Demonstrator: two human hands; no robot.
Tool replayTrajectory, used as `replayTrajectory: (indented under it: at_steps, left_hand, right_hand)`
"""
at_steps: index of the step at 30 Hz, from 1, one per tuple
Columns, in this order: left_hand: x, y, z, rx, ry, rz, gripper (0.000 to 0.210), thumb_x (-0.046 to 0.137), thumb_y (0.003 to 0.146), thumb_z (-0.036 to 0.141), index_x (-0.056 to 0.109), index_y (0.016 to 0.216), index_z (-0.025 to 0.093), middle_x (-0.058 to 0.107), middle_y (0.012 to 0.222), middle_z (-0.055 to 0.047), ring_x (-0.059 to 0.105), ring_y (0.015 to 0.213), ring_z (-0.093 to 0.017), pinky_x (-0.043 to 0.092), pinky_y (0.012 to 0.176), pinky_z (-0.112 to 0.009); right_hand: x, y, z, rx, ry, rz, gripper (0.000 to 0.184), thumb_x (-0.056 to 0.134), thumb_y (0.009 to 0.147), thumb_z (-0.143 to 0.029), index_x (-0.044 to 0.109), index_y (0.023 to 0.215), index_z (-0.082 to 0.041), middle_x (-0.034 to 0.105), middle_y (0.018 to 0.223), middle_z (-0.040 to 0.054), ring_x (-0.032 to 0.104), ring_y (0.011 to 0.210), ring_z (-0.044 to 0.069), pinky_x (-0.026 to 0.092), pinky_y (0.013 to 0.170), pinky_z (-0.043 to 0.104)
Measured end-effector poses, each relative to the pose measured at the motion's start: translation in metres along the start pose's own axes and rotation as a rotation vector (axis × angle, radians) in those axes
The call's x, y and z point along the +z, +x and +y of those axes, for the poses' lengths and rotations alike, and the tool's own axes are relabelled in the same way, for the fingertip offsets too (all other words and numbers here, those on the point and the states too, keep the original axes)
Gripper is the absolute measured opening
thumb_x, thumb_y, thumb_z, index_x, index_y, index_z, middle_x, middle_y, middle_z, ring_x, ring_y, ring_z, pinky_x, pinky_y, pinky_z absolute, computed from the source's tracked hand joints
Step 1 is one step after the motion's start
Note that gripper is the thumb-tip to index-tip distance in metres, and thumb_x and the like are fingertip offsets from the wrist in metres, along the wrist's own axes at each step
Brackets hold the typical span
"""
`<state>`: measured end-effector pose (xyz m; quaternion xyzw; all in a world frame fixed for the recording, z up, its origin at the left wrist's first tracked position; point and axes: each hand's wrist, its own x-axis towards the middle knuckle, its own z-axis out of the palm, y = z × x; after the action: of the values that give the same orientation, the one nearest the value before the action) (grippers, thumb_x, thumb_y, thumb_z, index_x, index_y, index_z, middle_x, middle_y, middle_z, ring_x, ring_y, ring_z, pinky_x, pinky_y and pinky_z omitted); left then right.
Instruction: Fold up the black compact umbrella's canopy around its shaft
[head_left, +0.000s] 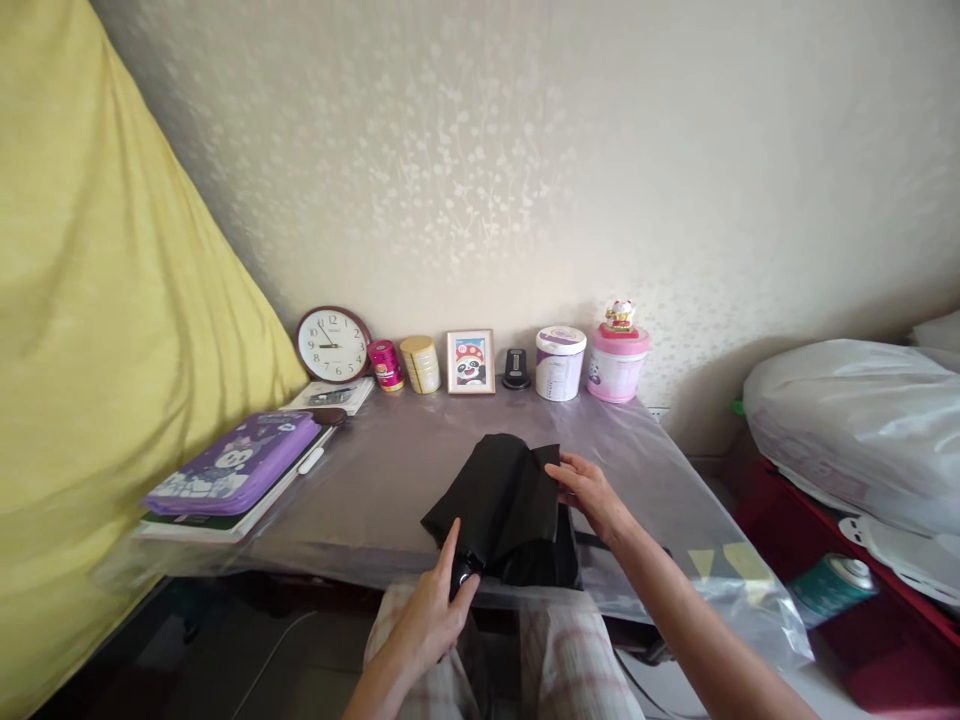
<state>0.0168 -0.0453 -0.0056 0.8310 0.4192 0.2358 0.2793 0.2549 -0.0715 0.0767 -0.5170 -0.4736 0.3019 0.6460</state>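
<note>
Fabric (495,490), black, matte and loosely folded, is spread at the near edge of the plastic-covered mauve bench (367,470). Its glossy black end piece (466,572) is gripped in the fingers of the left hand (433,608), while its right edge is pinched by fingers of the right hand (590,492).

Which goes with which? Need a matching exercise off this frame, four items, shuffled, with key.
Things:
1. Purple case
2. Cat figurine
3. Clock
4. Black item

Places or states:
A. Touched by the right hand
B. Upright, with a white dial
C. Lying flat toward the table's left end
D. On the pink-lidded tub

Pairs: 1-C, 2-D, 3-B, 4-A
</note>
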Motion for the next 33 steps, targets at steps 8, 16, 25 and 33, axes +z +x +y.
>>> replayTrajectory:
  at_steps: [8, 16, 25, 33]
  left_hand:
    - [0.013, 0.014, -0.013, -0.001, 0.121, 0.087, 0.068, 0.035, 0.089, 0.033, -0.001, 0.144, 0.02, 0.063, 0.116, -0.008, 0.063, 0.094, -0.016, 0.043, 0.078, -0.022]
    - [0.022, 0.022, -0.022, 0.01, 0.144, 0.131, 0.071, 0.042, 0.085, 0.031, 0.002, 0.144, 0.024, 0.066, 0.106, -0.005, 0.062, 0.096, -0.017, 0.042, 0.074, -0.021]
    - [0.019, 0.016, -0.015, -0.031, 0.244, 0.144, 0.064, 0.037, 0.087, 0.037, 0.01, 0.143, 0.021, 0.066, 0.098, -0.008, 0.062, 0.092, -0.02, 0.04, 0.07, -0.024]
    - [0.019, 0.013, -0.013, -0.026, 0.282, 0.179, 0.064, 0.036, 0.088, 0.036, 0.01, 0.142, 0.014, 0.066, 0.1, -0.011, 0.062, 0.092, -0.021, 0.04, 0.069, -0.025]
  right_hand:
    - [0.048, 0.029, -0.006, -0.054, 0.069, 0.044, 0.034, 0.068, 0.069, -0.024, 0.057, 0.101, -0.016, 0.066, 0.076, -0.0007, 0.062, 0.065, 0.011, 0.05, 0.06, 0.02]
    - [0.086, 0.053, 0.009, -0.071, 0.07, 0.096, 0.035, 0.066, 0.069, -0.017, 0.053, 0.101, -0.013, 0.063, 0.061, -0.0039, 0.061, 0.055, 0.012, 0.05, 0.058, 0.024]
    - [0.088, 0.069, 0.038, -0.289, -0.247, 0.006, 0.045, 0.056, 0.077, -0.026, 0.041, 0.118, -0.012, 0.068, 0.068, -0.0003, 0.066, 0.068, 0.016, 0.05, 0.076, 0.032]
    - [0.087, 0.053, 0.042, -0.559, -0.706, -0.154, 0.036, 0.054, 0.075, -0.018, 0.05, 0.111, -0.024, 0.069, 0.094, -0.0016, 0.062, 0.088, 0.016, 0.046, 0.082, 0.032]
